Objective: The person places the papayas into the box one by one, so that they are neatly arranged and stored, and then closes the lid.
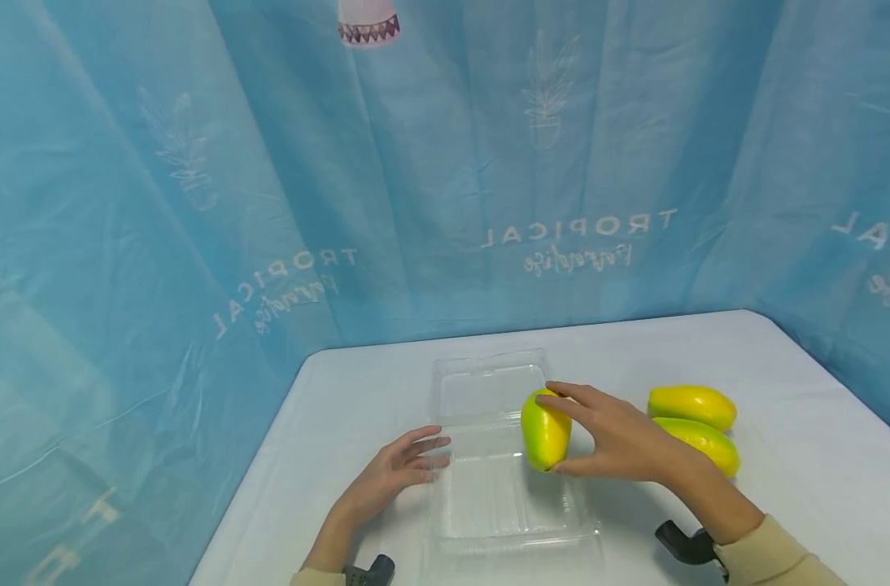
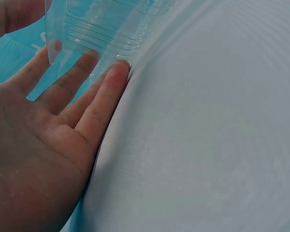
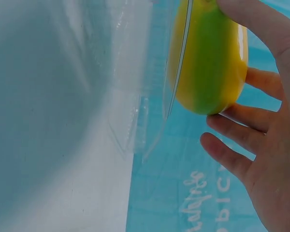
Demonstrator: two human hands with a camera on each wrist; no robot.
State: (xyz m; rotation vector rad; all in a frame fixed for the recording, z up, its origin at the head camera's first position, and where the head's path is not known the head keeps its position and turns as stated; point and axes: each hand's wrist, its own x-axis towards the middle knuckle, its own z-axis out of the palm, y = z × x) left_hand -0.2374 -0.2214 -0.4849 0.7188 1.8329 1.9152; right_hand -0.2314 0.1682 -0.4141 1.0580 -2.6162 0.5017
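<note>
A clear plastic clamshell box [image 1: 482, 496] lies with its lid [image 1: 489, 391] folded back, away from me. Over the right side of its base, my right hand [image 1: 617, 435] holds a yellow-green mango [image 1: 545, 431] between thumb and fingertips at its two ends. In the right wrist view the mango [image 3: 208, 63] is partly seen through the box's clear wall. My left hand [image 1: 397, 472] is at the box's left edge, fingers loosely extended. The left wrist view shows its fingertips [image 2: 117, 72] touching or very close to the clear plastic; exact contact is hard to tell.
Two more mangoes, one at the back [image 1: 692, 407] and one nearer [image 1: 701, 443], lie side by side right of the box, the nearer partly behind my right wrist. A white-covered table [image 1: 372, 391] carries everything. Blue printed curtains [image 1: 430, 203] hang behind and at both sides.
</note>
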